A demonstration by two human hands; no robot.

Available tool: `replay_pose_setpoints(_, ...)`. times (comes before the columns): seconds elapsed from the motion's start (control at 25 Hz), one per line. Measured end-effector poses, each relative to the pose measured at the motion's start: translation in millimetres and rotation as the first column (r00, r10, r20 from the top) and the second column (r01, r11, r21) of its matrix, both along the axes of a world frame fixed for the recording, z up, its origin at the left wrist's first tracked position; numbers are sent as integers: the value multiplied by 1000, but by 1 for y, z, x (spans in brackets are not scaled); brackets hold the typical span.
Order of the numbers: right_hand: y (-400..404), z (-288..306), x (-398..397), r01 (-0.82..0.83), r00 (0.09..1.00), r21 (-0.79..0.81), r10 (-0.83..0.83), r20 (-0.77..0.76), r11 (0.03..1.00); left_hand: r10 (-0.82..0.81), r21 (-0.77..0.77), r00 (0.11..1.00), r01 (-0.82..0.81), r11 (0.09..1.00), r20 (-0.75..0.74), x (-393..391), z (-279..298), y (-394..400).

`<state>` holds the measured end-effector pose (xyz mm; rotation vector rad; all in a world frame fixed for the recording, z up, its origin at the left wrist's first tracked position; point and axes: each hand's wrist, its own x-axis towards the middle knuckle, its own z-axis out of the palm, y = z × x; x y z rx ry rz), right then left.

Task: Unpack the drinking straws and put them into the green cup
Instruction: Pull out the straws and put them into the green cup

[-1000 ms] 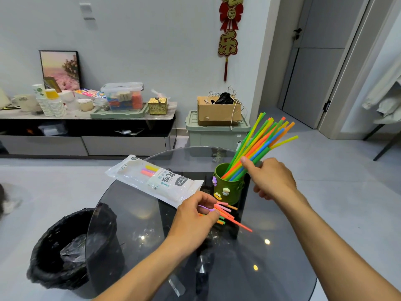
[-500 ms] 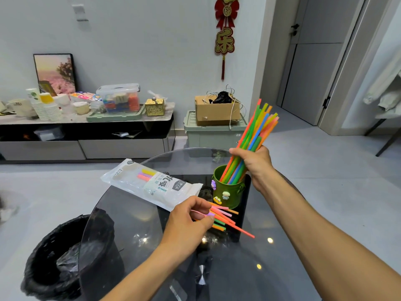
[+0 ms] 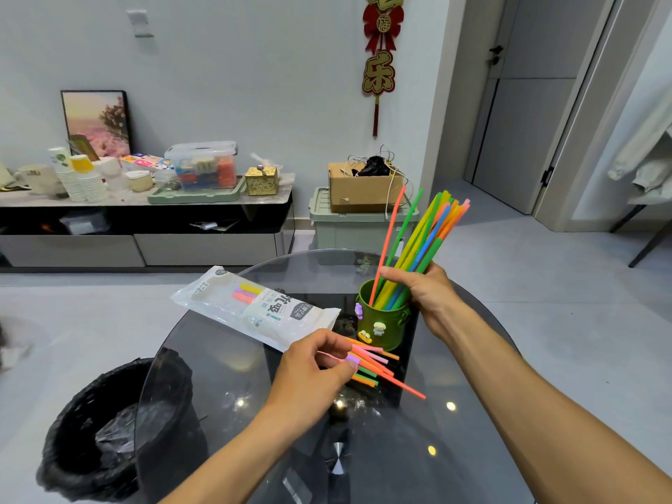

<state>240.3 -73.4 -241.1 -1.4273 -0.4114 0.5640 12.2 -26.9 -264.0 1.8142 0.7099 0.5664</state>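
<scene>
A green cup [image 3: 383, 323] with small figures stuck on its side stands on the round glass table [image 3: 225, 361]. A bundle of bright straws [image 3: 425, 236] stands in it, leaning right. My right hand [image 3: 423, 289] is closed around that bundle just above the rim. My left hand [image 3: 312, 371] pinches several more straws [image 3: 378, 365] that lie fanned out on the table in front of the cup. The white straw packet [image 3: 254, 307] lies left of the cup with a few straws still inside.
A bin lined with a black bag [image 3: 94, 427] stands at the table's left edge. Behind are a low sideboard [image 3: 145, 216] with cups and boxes, and a green crate [image 3: 349, 227] bearing a cardboard box.
My right hand went from touching the straws with a fingertip to gripping the bundle, which now stands steeper. My left hand stays on the loose straws.
</scene>
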Motion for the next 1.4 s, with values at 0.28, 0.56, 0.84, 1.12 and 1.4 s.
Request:
replay_pose_setpoints(0.28, -62, -12, 0, -226, 955, -616, 295, 11, 754, 96, 580, 945, 109, 808, -311, -8, -9, 28)
replay_pose_setpoints(0.56, -65, -18, -49, -208, 749, -783, 610, 258, 586, -5, 511, 742, 467, 721, -670, -16, -23, 43)
replay_pose_setpoints(0.84, -28, -33, -112, -98, 688, -804, 624, 371, 586, -66, 559, 788, 489, 670, -612, -35, -22, 44)
replay_pose_setpoints(1.12, -15, -34, -126, 10, 630, -862, 666, 399, 507, -61, 563, 781, 500, 659, -622, -36, -27, 48)
replay_pose_setpoints(1.4, -17, -36, -118, 154, 538, -882, 711, 453, 446, -28, 554, 743, 523, 648, -669, -34, -31, 51)
